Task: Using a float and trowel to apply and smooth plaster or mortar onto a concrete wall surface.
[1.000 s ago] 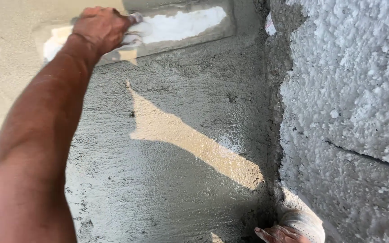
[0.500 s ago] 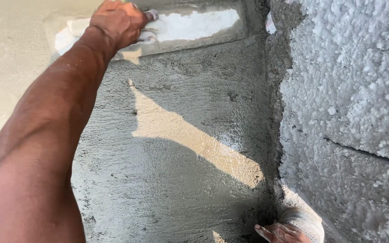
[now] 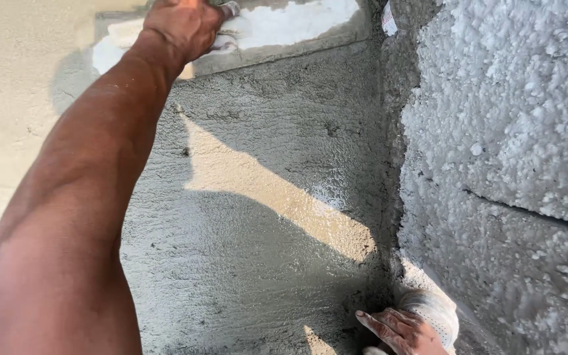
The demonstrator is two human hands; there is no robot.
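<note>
My left hand (image 3: 185, 26) is stretched up to the top of the view, closed on the handle of a flat plastering float (image 3: 297, 23). The float is pressed flat against wet grey plaster (image 3: 264, 131) on the wall, and its blade glares white in the sun. My left forearm crosses the left half of the view. At the bottom right, my right hand (image 3: 399, 329) grips a white, rounded, perforated object (image 3: 438, 309) low in the corner. What lies beneath that object is hidden.
A rough wall of lumpy grey blocks (image 3: 507, 131) with a dark joint meets the plastered wall at an inside corner on the right. Smoother, sunlit plaster (image 3: 14, 98) covers the far left. A diagonal patch of sunlight (image 3: 277, 197) lies across the wet plaster.
My left hand has slid the float to the right and slightly upward along the wall. My right hand has stayed at the bottom corner.
</note>
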